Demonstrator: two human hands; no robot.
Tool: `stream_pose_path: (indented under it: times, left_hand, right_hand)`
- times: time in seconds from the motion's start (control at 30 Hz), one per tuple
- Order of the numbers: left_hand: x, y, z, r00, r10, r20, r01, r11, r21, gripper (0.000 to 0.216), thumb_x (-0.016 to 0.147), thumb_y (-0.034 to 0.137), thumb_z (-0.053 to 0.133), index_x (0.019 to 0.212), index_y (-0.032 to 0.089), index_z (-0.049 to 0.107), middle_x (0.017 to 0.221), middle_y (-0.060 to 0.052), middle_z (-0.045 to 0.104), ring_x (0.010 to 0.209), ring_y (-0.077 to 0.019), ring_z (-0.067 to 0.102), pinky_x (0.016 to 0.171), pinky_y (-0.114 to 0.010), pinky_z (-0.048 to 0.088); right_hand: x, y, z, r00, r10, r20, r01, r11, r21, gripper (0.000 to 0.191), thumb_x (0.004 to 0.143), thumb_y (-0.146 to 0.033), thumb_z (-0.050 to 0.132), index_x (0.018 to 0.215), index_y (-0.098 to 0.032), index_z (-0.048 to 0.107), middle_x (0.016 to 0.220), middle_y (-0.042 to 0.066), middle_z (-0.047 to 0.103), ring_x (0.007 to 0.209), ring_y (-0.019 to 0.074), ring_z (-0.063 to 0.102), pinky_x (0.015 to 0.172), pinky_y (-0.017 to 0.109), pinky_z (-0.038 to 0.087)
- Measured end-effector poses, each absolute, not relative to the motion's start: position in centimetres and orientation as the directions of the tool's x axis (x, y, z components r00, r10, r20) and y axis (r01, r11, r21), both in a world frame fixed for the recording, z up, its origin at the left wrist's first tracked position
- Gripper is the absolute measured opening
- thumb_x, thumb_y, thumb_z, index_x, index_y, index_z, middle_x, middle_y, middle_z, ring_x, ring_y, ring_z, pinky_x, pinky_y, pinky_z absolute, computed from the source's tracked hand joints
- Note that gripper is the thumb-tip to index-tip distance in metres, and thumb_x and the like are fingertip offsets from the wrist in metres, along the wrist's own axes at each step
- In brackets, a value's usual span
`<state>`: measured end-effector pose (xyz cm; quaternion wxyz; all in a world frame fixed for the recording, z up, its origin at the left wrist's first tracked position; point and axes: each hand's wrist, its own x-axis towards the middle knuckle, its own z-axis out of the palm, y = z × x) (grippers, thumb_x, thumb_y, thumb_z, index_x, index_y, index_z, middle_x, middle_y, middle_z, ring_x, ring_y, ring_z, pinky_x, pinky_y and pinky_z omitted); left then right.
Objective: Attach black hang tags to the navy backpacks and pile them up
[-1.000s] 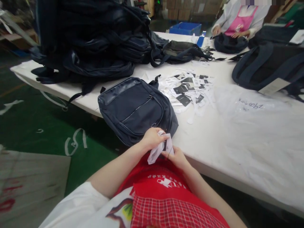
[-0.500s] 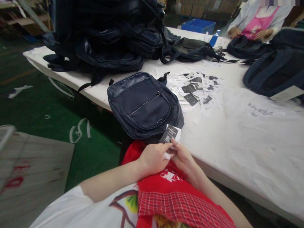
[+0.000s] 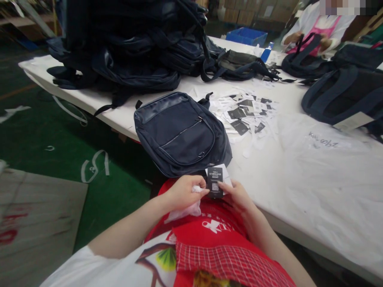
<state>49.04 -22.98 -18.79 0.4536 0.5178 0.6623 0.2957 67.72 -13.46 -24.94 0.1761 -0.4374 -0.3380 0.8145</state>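
A small black hang tag with white print is pinched between both hands, just in front of the table's near edge. My left hand grips its left side and also clutches a crumpled white wrapper. Fingers of my right hand are closed on the tag's right edge. A navy backpack lies flat on the white table right above my hands. A scatter of black and white tags lies beyond it.
A tall pile of navy backpacks fills the far left of the table. More backpacks lie at the right. A person in a pink apron handles a bag at the far side. A blue crate stands behind. Green floor lies to the left.
The white wrapper has come off the tag and now hangs from my left hand. The black tag has turned upright, its printed face toward me, held by both hands.
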Motion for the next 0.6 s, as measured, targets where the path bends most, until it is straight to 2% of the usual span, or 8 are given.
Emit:
stream_pose_path:
  times: [0.1, 0.17, 0.23, 0.33, 0.47, 0.6]
  left_hand:
    - [47.9, -21.4, -20.1, -0.142, 0.949, -0.282, 0.284, 0.312, 0.906, 0.027, 0.077, 0.043, 0.061, 0.073, 0.017, 0.059, 0.063, 0.003, 0.055, 0.058, -0.0110, 0.047, 0.057, -0.022, 0.037]
    - [47.8, -20.4, -21.0, -0.204, 0.944, -0.260, 0.222, 0.304, 0.927, 0.029, 0.077, 0.045, 0.062, 0.073, 0.017, 0.058, 0.063, 0.003, 0.055, 0.058, -0.0114, 0.048, 0.057, -0.023, 0.038]
    - [48.1, -19.6, -21.5, -0.234, 0.947, -0.222, 0.226, 0.275, 0.935, 0.028, 0.078, 0.044, 0.061, 0.073, 0.017, 0.060, 0.066, 0.002, 0.058, 0.060, -0.0122, 0.051, 0.060, -0.024, 0.040]
    - [48.7, -19.0, -21.9, -0.206, 0.963, -0.175, 0.319, 0.235, 0.918, 0.023, 0.081, 0.039, 0.059, 0.077, 0.018, 0.065, 0.073, 0.000, 0.065, 0.067, -0.0143, 0.057, 0.067, -0.025, 0.044]
    - [49.0, -18.9, -23.0, -0.216, 0.967, -0.132, 0.438, 0.217, 0.872, 0.022, 0.083, 0.034, 0.058, 0.095, 0.019, 0.068, 0.081, -0.002, 0.069, 0.071, -0.0158, 0.061, 0.074, -0.028, 0.046]
    - [48.7, -18.8, -23.8, -0.223, 0.963, -0.152, 0.418, 0.235, 0.878, 0.023, 0.084, 0.034, 0.057, 0.098, 0.019, 0.069, 0.080, -0.002, 0.070, 0.074, -0.0168, 0.062, 0.078, -0.029, 0.048]
  right_hand:
    - [69.3, -12.0, -24.0, -0.681, 0.505, -0.531, 0.146, -0.616, -0.774, 0.039, 0.067, -0.040, 0.080, 0.093, -0.012, 0.071, 0.086, 0.008, 0.073, 0.073, 0.0202, 0.066, 0.070, 0.031, 0.051]
    - [70.3, -10.9, -23.2, -0.704, 0.473, -0.530, 0.309, -0.467, -0.828, 0.040, 0.069, -0.043, 0.078, 0.093, -0.011, 0.071, 0.086, 0.007, 0.073, 0.074, 0.0215, 0.066, 0.070, 0.031, 0.051]
    - [71.2, -9.9, -22.5, -0.710, 0.474, -0.521, 0.451, -0.263, -0.853, 0.040, 0.070, -0.043, 0.076, 0.094, -0.012, 0.071, 0.084, 0.006, 0.073, 0.075, 0.0224, 0.065, 0.068, 0.030, 0.050]
    - [72.6, -9.0, -21.9, -0.733, 0.478, -0.483, 0.527, -0.049, -0.848, 0.041, 0.072, -0.041, 0.073, 0.104, -0.015, 0.068, 0.089, 0.005, 0.073, 0.079, 0.0243, 0.065, 0.069, 0.031, 0.050]
    - [75.0, -8.5, -21.0, -0.741, 0.445, -0.503, 0.559, -0.008, -0.829, 0.041, 0.074, -0.037, 0.071, 0.111, -0.021, 0.066, 0.101, 0.006, 0.072, 0.091, 0.0283, 0.066, 0.077, 0.036, 0.052]
    - [78.0, -8.2, -19.9, -0.712, 0.461, -0.529, 0.586, -0.024, -0.810, 0.038, 0.074, -0.040, 0.071, 0.109, -0.024, 0.069, 0.103, 0.006, 0.072, 0.096, 0.0300, 0.066, 0.083, 0.038, 0.053]
